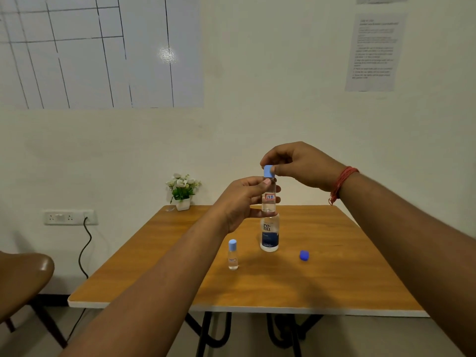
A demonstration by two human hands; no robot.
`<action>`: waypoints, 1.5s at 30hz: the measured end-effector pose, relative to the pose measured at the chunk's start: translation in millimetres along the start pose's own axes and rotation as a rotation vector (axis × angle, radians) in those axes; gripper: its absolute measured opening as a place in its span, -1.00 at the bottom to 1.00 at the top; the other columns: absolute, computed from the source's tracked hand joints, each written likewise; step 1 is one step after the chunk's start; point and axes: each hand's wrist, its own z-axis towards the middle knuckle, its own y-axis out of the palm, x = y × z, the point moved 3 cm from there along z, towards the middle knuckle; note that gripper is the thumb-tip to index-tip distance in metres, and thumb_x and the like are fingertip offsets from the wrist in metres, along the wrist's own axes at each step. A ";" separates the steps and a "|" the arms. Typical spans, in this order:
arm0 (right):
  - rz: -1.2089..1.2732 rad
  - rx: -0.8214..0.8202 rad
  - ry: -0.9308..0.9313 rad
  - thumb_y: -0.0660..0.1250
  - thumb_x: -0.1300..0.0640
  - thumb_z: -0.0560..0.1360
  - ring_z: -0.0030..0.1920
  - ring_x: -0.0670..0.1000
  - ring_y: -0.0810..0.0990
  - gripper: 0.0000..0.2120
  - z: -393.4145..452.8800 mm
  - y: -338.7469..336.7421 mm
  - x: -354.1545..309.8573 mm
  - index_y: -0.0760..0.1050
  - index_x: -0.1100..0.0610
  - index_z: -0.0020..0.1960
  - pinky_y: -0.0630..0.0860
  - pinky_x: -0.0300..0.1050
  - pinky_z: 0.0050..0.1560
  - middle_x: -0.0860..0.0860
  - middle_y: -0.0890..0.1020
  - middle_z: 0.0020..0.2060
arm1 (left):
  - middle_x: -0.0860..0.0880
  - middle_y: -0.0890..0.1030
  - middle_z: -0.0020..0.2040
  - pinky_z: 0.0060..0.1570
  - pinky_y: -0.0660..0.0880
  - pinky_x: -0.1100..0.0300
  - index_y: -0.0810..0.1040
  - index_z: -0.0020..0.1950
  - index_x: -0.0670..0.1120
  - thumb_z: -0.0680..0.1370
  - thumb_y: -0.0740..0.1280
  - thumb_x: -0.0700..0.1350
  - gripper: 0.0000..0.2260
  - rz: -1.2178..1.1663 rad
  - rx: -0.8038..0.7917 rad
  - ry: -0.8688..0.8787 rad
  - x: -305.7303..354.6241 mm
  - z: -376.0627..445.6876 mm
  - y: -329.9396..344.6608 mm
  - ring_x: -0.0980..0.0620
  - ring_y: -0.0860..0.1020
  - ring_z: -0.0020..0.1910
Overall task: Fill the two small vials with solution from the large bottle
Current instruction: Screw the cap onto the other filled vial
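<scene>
A: Where is the vial with the red-framed label?

B: The left hand (pixel 242 199) holds this small vial (pixel 268 199) upright in the air, above the desk (pixel 154 274). Its fingers are curled around the glass body. The right hand (pixel 296 163) pinches the light blue cap (pixel 268 171) on top of the vial between thumb and fingers. A red thread (pixel 341 184) is around the right wrist.

A: And the other things?

B: The large bottle (pixel 269 234) stands on the desk, directly under the raised vial, without cap. Its dark blue cap (pixel 304 255) lies on the desk to the right of it, apart. The second vial (pixel 232 255) stands to the left and nearer, with its light blue cap on.

A: Anything else?

B: A small plant pot (pixel 183 190) stands at the far left corner of the desk, and a brown chair (pixel 23 276) is at the left.
</scene>
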 end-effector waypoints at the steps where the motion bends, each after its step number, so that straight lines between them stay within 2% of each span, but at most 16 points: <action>1: -0.004 -0.005 -0.002 0.31 0.20 0.55 0.07 -0.03 0.57 -0.78 0.1 -0.4 -0.4 0.58 0.08 0.18 0.47 -0.29 0.02 -0.01 0.64 0.06 | -0.12 0.70 0.13 0.07 0.64 -0.14 0.60 0.26 -0.16 0.66 0.28 -0.08 -0.75 0.007 0.002 0.003 0.2 0.0 -0.1 -0.14 0.68 0.12; 12: -0.183 -0.076 -0.022 0.33 0.15 0.55 0.06 -0.05 0.56 -0.76 3.2 -2.8 -4.5 0.56 0.07 0.21 0.40 -0.37 -0.09 -0.03 0.62 0.08 | -0.12 0.69 0.14 0.12 0.62 -0.19 0.60 0.27 -0.18 0.65 0.30 -0.09 -0.74 0.058 0.011 0.004 -2.3 -0.7 1.3 -0.13 0.67 0.14; 16: -0.278 -0.092 -0.011 0.34 0.02 0.53 -0.04 -0.05 0.58 -0.78 6.0 -4.3 -5.4 0.58 0.08 0.12 0.44 -0.32 -0.13 -0.04 0.63 -0.06 | -0.10 0.70 0.12 0.12 0.62 -0.18 0.61 0.26 -0.16 0.65 0.30 -0.10 -0.76 0.060 0.009 0.007 -3.2 -0.7 2.4 -0.10 0.68 0.12; 19: -0.358 -0.086 0.020 0.31 -0.11 0.51 -0.17 -0.08 0.50 -0.70 8.1 -2.5 -4.7 0.56 0.11 0.06 0.39 -0.27 -0.23 -0.07 0.57 -0.19 | -0.10 0.70 0.13 0.11 0.63 -0.15 0.60 0.27 -0.16 0.65 0.30 -0.11 -0.75 0.055 0.006 0.006 -2.5 -1.0 3.6 -0.10 0.68 0.12; 21: -0.411 -0.084 0.046 0.25 -0.16 0.53 -0.15 -0.02 0.51 -0.64 10.0 -0.4 -3.5 0.55 0.13 0.07 0.39 -0.22 -0.20 0.01 0.59 -0.14 | -0.10 0.69 0.15 0.12 0.63 -0.15 0.59 0.29 -0.17 0.65 0.30 -0.10 -0.74 0.042 0.002 0.006 -2.4 -1.5 4.0 -0.10 0.67 0.13; 23: -0.413 -0.052 0.048 0.18 -0.14 0.58 -0.04 0.02 0.53 -0.64 10.0 -3.4 -3.7 0.52 0.11 0.16 0.43 -0.16 -0.07 0.05 0.61 0.00 | -0.10 0.69 0.15 0.12 0.63 -0.15 0.58 0.31 -0.16 0.65 0.30 -0.09 -0.73 0.035 0.001 0.007 -2.4 -2.5 4.0 -0.10 0.67 0.14; 26: -0.283 -0.077 -0.004 0.17 0.01 0.62 0.09 -0.05 0.50 -0.75 6.8 -12.7 -5.3 0.48 -0.01 0.25 0.41 -0.15 0.07 -0.03 0.58 0.15 | -0.10 0.69 0.15 0.11 0.62 -0.15 0.59 0.29 -0.15 0.65 0.30 -0.09 -0.74 0.034 0.002 0.010 -3.6 -3.0 3.1 -0.09 0.68 0.13; 30: -0.255 -0.212 -0.073 0.22 0.22 0.60 0.14 -0.07 0.51 -0.73 1.6 -10.2 -6.6 0.54 -0.04 0.21 0.42 -0.16 0.14 -0.10 0.59 0.16 | -0.10 0.69 0.15 0.13 0.62 -0.16 0.58 0.30 -0.16 0.65 0.30 -0.09 -0.73 0.036 0.000 0.016 -2.1 -3.0 3.2 -0.09 0.68 0.13; 36: -0.350 -0.155 -0.049 0.23 0.04 0.60 0.08 -0.03 0.52 -0.77 6.3 -7.1 -3.3 0.56 0.04 0.19 0.40 -0.18 0.04 -0.03 0.61 0.13 | -0.10 0.69 0.16 0.13 0.62 -0.16 0.59 0.28 -0.12 0.65 0.29 -0.09 -0.76 0.043 0.001 0.020 -0.4 -4.0 5.7 -0.10 0.67 0.14; 40: -0.399 -0.139 -0.024 0.21 -0.06 0.58 0.04 0.00 0.53 -0.69 7.1 -4.7 -5.1 0.56 0.09 0.18 0.43 -0.15 0.01 0.02 0.62 0.08 | -0.09 0.69 0.15 0.08 0.64 -0.11 0.60 0.24 -0.09 0.65 0.29 -0.09 -0.79 0.035 -0.003 0.022 0.7 -4.4 6.2 -0.09 0.68 0.13; 45: -0.298 -0.084 -0.052 0.19 0.01 0.61 0.18 -0.01 0.51 -0.71 5.9 -9.6 -2.5 0.50 0.01 0.28 0.39 -0.16 0.13 -0.03 0.58 0.22 | -0.10 0.69 0.15 0.08 0.64 -0.11 0.58 0.27 -0.12 0.65 0.29 -0.09 -0.76 0.028 0.005 0.021 -1.0 -4.2 6.1 -0.10 0.68 0.12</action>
